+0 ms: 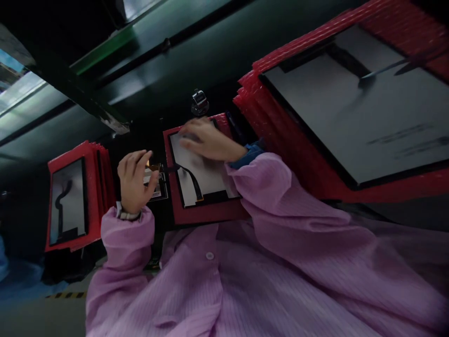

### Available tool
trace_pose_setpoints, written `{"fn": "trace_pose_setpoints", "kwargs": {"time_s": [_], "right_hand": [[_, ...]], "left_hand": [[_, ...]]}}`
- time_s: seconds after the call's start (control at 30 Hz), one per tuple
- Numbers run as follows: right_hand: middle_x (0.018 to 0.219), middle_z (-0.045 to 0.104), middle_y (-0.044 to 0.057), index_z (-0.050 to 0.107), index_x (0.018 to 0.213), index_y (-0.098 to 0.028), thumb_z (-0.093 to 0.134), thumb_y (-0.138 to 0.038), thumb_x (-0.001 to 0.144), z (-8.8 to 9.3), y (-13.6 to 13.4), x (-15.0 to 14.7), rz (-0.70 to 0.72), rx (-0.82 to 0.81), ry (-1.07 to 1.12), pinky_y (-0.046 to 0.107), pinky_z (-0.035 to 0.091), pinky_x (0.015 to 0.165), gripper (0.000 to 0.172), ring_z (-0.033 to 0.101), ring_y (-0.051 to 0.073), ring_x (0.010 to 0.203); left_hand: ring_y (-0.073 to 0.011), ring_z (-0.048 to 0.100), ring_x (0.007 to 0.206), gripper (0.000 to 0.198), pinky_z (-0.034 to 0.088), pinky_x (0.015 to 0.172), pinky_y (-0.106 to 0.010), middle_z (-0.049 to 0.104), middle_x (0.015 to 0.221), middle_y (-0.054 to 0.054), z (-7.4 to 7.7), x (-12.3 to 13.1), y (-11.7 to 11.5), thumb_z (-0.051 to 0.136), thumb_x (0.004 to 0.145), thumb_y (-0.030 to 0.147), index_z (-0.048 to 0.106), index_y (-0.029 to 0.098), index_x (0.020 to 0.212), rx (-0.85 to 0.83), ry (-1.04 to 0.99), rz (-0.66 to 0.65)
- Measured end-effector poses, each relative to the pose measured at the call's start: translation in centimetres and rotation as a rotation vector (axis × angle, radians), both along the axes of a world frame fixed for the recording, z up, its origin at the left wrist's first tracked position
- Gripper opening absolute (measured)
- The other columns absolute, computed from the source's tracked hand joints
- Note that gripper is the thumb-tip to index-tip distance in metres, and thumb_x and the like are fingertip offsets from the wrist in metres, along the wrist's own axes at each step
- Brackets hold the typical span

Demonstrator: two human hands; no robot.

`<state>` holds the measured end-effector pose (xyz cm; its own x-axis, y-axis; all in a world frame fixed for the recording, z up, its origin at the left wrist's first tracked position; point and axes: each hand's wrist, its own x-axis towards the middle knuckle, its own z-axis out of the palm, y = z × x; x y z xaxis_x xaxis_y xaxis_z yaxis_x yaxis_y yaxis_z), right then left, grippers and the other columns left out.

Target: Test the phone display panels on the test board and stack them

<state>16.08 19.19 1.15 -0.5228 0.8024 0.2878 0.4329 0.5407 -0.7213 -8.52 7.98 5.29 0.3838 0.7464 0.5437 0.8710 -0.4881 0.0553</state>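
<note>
In front of me a flat grey-white panel (187, 182) with black edges lies on a red bubble-wrap sheet (206, 214). From it a dark ribbon cable (192, 177) curves leftward to a small board with a label (157, 185). My right hand (210, 140) rests over the panel's upper part with fingers apart and slightly bent; whether the fingertips touch the surface I cannot tell. My left hand (133, 180) hovers beside the small board, thumb and fingers spread, with nothing visible in it.
To the right a stack of red bubble wrap (245, 100) carries a larger panel (351, 103) with a cable. A smaller red stack (98, 178) with a panel (68, 201) stands at left. Behind the work sits a metal tally counter (199, 102), below a green metal frame (105, 117).
</note>
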Motion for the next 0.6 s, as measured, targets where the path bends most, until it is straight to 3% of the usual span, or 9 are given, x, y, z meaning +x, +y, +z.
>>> {"fn": "trace_pose_setpoints", "kwargs": {"time_s": [0.07,0.17,0.33,0.6], "right_hand": [[0.119,0.068,0.012,0.071,0.106,-0.016,0.055,-0.034,0.098,0.2,-1.3,-1.5,0.251,-0.054,0.036,0.051,0.039,0.111,0.025,0.058,0.027,0.118],[0.113,0.071,0.010,0.070,0.099,-0.017,0.058,-0.030,0.096,-0.4,-2.7,-3.3,0.386,-0.096,0.091,0.045,0.041,0.107,0.018,0.061,0.023,0.110],[0.099,0.070,0.007,0.065,0.083,-0.018,0.059,-0.016,0.087,-1.5,-3.2,-4.1,0.366,-0.133,0.106,0.039,0.042,0.099,0.007,0.061,0.019,0.097],[0.091,0.062,0.006,0.057,0.082,-0.019,0.052,-0.017,0.086,-2.0,-3.8,-4.5,0.318,-0.056,0.030,0.035,0.041,0.089,0.007,0.052,0.020,0.089]], "left_hand": [[-0.0308,0.055,0.122,0.029,0.039,0.106,-0.049,0.068,0.125,-0.014,-0.8,-0.3,1.8,0.053,0.100,0.038,0.067,0.020,0.118,-0.086,0.040,-0.054],[-0.0269,0.060,0.108,0.021,0.042,0.099,-0.046,0.072,0.105,-0.010,-2.4,-0.6,3.0,0.051,0.101,0.033,0.067,0.021,0.094,-0.133,0.019,-0.102],[-0.0249,0.061,0.096,0.023,0.041,0.099,-0.046,0.071,0.091,-0.007,-3.5,-0.6,2.6,0.046,0.100,0.031,0.062,0.021,0.087,-0.221,-0.016,-0.125],[-0.0227,0.059,0.086,0.019,0.037,0.105,-0.049,0.065,0.080,-0.003,-3.9,-0.2,2.2,0.043,0.093,0.022,0.057,0.022,0.080,-0.245,0.010,-0.201]]}}
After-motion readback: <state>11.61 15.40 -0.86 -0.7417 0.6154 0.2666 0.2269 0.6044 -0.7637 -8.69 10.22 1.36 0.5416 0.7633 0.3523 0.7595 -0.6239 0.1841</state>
